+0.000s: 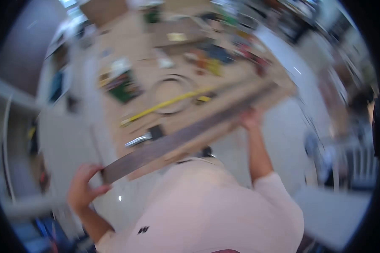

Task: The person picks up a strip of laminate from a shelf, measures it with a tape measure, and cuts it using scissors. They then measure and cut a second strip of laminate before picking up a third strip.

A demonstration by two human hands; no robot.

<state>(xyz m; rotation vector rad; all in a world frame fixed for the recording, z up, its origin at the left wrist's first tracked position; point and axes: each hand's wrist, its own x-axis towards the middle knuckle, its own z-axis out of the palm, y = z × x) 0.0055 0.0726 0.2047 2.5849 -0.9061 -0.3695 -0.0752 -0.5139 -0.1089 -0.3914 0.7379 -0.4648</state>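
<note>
A long dark brown board point(190, 130) lies slantwise along the near edge of the worktable, and its left end sticks out past the table. My left hand point(86, 185) is closed on that end, thumb on one side and fingers on the other. Farther along, my right hand point(252, 118) grips the board's near edge, though motion smears its fingers. Just beyond the board lie a tool with a silver handle and black head point(156, 132) and a yellow tape measure point(164, 105), its blade pulled out.
A thin ring point(154, 95) lies partly under the tape blade. Farther back are a green packet point(124, 87), a brown box point(177, 31) and blurred orange and yellow items point(209, 65). A white chair point(359, 162) stands at the right.
</note>
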